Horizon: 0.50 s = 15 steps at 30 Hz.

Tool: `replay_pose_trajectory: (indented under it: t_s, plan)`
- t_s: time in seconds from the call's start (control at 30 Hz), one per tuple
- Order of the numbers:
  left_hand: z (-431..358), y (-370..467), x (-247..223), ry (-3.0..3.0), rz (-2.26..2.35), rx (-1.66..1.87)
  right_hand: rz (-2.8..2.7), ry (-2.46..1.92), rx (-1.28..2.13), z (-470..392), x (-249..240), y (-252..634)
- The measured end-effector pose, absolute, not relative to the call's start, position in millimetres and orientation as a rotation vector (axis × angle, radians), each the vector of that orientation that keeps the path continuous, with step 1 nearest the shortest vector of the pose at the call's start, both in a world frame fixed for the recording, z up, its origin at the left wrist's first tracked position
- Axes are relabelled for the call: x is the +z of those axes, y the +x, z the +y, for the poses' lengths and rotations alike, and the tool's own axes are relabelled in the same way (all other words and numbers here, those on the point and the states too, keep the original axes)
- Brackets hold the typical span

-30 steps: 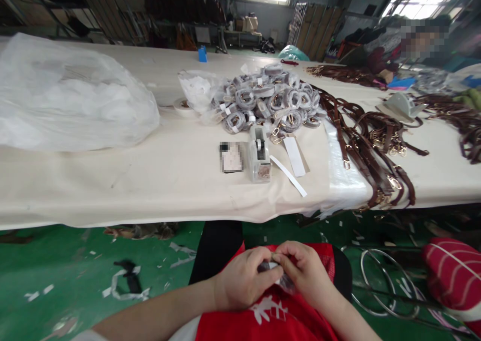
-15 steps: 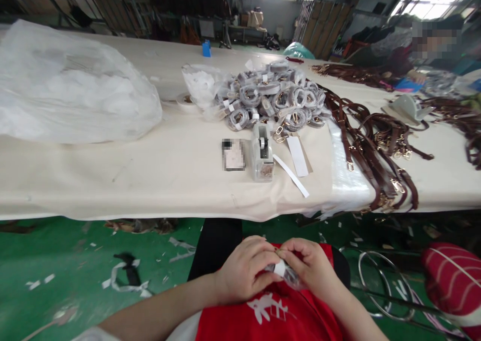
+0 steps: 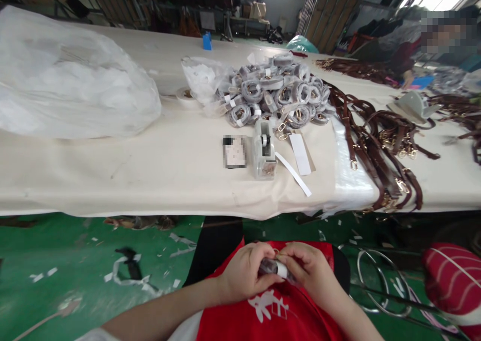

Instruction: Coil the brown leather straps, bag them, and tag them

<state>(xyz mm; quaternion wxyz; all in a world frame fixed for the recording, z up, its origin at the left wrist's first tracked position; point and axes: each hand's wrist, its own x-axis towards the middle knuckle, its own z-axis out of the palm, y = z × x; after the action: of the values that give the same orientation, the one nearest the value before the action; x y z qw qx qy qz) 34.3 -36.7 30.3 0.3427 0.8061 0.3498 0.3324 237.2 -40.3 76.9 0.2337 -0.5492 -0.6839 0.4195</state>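
Over the red apron on my lap, my left hand [image 3: 250,268] is closed round a coiled strap [image 3: 268,266] in clear plastic with a white band about it. My right hand [image 3: 310,268] pinches at the coil's right side, thumb and forefinger meeting by a small gold metal ring at its top. Parts of the strap are hidden behind my fingers. On the table ahead lies a heap of similar wrapped straps [image 3: 278,88]. In front of that heap stands a tape dispenser [image 3: 264,153], with white paper strips [image 3: 299,154] to its right.
Brown leather straps [image 3: 376,145] with gold buckles spread over the right of the table. A big clear plastic bag [image 3: 75,80] fills the left, and a tape roll [image 3: 186,95] lies near the heap. Another person works at the far right. A striped red stool cushion [image 3: 453,281] is beside me.
My left fingers have drawn back, baring more of the wrapped strap and the gold ring. Both hands stay over my lap. The other person's hand at the far right has shifted.
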Motion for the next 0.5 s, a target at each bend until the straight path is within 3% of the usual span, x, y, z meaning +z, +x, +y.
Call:
replay_pose_trajectory:
  t_s: [0.5]
  plan:
    - [-35.1,36.4,28.2,2.122,0.97,1.011,-1.907,-1.298,1.25,-36.0,83.1,234.5]
